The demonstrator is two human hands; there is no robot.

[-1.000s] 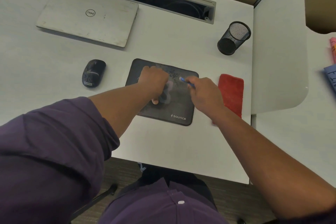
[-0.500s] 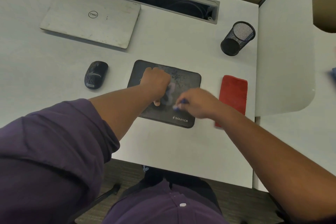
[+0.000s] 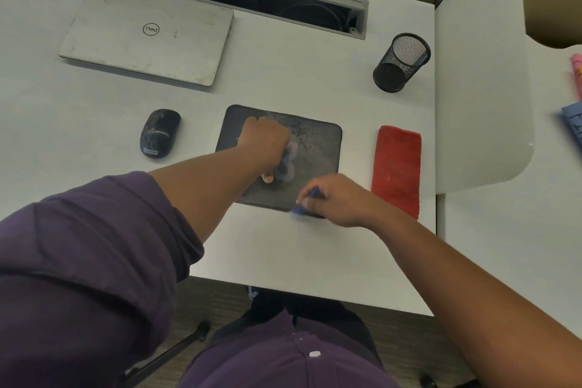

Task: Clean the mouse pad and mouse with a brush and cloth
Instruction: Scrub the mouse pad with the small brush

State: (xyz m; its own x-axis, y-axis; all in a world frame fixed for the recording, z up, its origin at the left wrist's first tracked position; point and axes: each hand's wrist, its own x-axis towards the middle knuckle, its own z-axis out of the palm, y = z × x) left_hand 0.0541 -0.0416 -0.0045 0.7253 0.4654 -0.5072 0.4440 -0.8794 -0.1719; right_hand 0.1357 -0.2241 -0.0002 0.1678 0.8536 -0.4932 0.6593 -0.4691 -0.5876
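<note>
Mouse pad [image 3: 318,151]: lies flat on the desk [image 3: 299,79] before you; thin, limp, so you pin it.
Right hand [image 3: 338,200]: closed around the blue brush [image 3: 304,203] at the pad's near edge; light, grip its handle.
Left hand [image 3: 264,143]: fisted, pressing the pad down; whether it holds anything, you cannot tell.
Cloth [image 3: 397,167]: red, soft, folded right of the pad.
Mouse [image 3: 159,133]: left, smooth; hold its sides.

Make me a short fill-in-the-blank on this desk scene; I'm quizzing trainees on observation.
1. The right hand holds a blue ____ at the mouse pad's near edge.
2. The left hand presses down on the ____.
3. The red cloth lies ____ of the pad.
4. The mouse sits ____ the pad.

Missing words: brush; mouse pad; right; off
</note>
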